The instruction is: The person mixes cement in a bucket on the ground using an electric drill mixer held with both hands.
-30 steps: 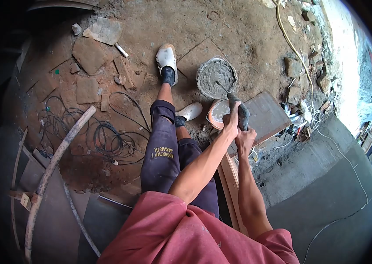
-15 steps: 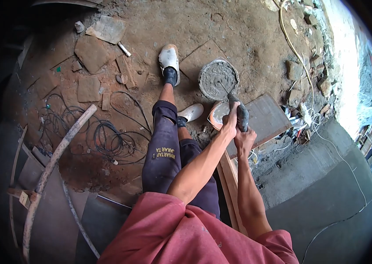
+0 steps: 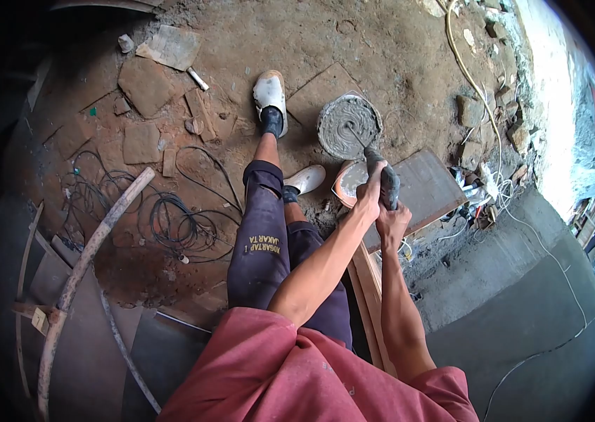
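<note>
A dark, mortar-smeared power drill (image 3: pixel 389 184) points away from me, its thin mixing rod (image 3: pixel 359 139) dipping into grey wet mortar (image 3: pixel 348 121). That mortar fills a round bucket (image 3: pixel 321 141) standing on the ground, and swirl rings mark its surface. My left hand (image 3: pixel 370 193) is closed around the drill's side near the front. Behind it, my right hand (image 3: pixel 392 219) is wrapped round the rear of the drill. The lower end of the rod is hidden in the mix.
An orange-rimmed white bucket (image 3: pixel 345 191) stands between my foot and a flat brown board (image 3: pixel 424 186). Black cable (image 3: pixel 171 221) lies coiled at left, near a long wooden pole (image 3: pixel 93 246). Stones (image 3: pixel 470 111) and a pale hose (image 3: pixel 477 83) line the right wall.
The swirl pattern in the mortar has changed around the rod, whose entry point has shifted very slightly. Both hands keep their grip on the drill.
</note>
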Demonstrator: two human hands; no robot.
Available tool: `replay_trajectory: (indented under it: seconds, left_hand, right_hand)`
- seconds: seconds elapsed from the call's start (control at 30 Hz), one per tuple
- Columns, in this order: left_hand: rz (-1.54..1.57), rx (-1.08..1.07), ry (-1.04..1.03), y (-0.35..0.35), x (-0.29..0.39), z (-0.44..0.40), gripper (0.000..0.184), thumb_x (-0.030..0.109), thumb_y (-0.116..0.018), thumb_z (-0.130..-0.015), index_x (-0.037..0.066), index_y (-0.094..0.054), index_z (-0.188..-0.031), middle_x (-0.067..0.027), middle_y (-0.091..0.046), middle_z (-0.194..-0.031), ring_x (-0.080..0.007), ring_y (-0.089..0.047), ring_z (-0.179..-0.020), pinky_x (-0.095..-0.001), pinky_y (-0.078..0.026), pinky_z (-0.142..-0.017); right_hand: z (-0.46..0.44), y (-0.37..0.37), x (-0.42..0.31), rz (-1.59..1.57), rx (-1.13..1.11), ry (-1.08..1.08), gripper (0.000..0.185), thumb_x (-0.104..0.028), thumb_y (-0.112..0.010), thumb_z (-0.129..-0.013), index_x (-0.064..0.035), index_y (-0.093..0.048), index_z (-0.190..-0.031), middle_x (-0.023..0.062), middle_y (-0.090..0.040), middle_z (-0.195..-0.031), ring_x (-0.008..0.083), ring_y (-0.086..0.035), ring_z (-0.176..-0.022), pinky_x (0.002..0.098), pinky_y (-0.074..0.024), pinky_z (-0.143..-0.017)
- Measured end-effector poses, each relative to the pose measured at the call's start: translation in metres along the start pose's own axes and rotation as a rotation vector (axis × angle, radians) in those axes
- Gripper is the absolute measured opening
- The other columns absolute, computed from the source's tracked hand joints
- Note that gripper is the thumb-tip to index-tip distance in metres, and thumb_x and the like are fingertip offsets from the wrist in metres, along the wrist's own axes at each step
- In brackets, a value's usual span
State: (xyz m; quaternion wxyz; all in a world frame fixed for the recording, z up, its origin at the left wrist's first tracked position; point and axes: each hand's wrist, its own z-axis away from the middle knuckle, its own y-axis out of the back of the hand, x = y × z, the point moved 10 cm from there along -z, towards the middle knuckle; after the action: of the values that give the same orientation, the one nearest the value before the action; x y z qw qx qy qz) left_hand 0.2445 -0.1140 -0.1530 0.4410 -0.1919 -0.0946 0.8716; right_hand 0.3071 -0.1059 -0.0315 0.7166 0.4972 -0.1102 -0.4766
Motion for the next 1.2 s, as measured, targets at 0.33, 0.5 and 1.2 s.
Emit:
replay_trajectory:
  seconds: [0.33, 0.5, 1.2]
  left_hand:
    - [-0.015, 0.02, 0.02, -0.001, 0.004, 0.004, 0.033, 0.05, -0.071, -0.08, 0.019, -0.059, -0.081, 0.0058, -0.059, -0.071, -0.0104, -0.054, -0.056, -0.027, -0.044, -0.054]
    - [0.002, -0.142, -0.02, -0.012, 0.011, 0.008, 0.04, 0.052, -0.075, -0.075, 0.016, -0.062, -0.087, 0.0032, -0.061, -0.073, -0.012, -0.058, -0.059, -0.027, -0.048, -0.058]
    - [-0.01, -0.023, 0.02, 0.003, 0.005, -0.004, 0.035, 0.05, -0.07, -0.081, 0.017, -0.064, -0.088, 0.0031, -0.062, -0.078, -0.0117, -0.059, -0.065, -0.0293, -0.049, -0.062]
  right_hand:
    - [0.002, 0.0, -0.008, -0.006, 0.019, -0.01, 0.04, -0.031, -0.073, -0.079, 0.0078, -0.067, -0.086, 0.0273, -0.066, -0.072, 0.042, -0.068, -0.071, 0.0432, -0.0514, -0.067]
    - [0.002, -0.003, -0.006, 0.048, 0.012, -0.016, 0.04, -0.031, -0.074, -0.079, 0.0076, -0.067, -0.089, 0.0286, -0.067, -0.078, 0.0411, -0.069, -0.076, 0.0443, -0.0517, -0.07]
    - [-0.001, -0.005, -0.002, 0.055, -0.002, -0.057, 0.043, -0.033, -0.073, -0.08, 0.0085, -0.067, -0.087, 0.0297, -0.065, -0.075, 0.0441, -0.068, -0.078, 0.0444, -0.0517, -0.068]
